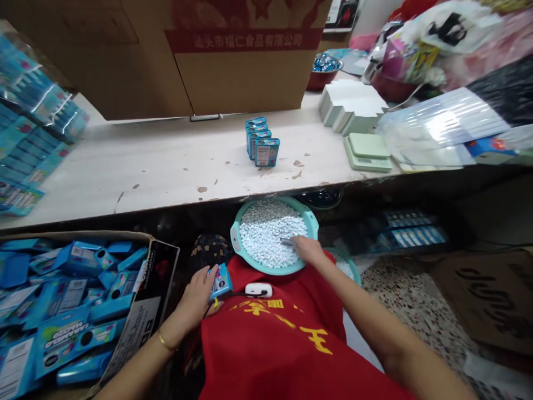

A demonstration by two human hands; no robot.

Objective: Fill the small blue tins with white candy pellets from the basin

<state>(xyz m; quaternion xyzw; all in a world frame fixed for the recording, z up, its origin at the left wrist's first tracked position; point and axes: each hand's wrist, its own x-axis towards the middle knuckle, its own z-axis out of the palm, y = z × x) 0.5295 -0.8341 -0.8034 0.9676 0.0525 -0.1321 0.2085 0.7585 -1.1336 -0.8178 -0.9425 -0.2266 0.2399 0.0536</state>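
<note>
My left hand (195,295) is closed around a small blue candy box (222,281), held low beside the red apron. A turquoise basin (276,270) sits at my lap, filled with small white candies (270,230). Over its right side, my right hand (307,250) is closed on a metal scoop (287,241), its front end among the candies. Fingers hide the rest of the scoop, so its full shape does not show. Up on the worktop, several upright blue candy boxes (266,153) stand in a short row.
An open carton (154,278) at left holds many blue boxes. Across the white worktop (166,166) are a big cardboard box (245,78), a stack of white card (352,105), a pale green scale (368,150) and plastic sheets (445,125). A white device (259,289) rests against the apron.
</note>
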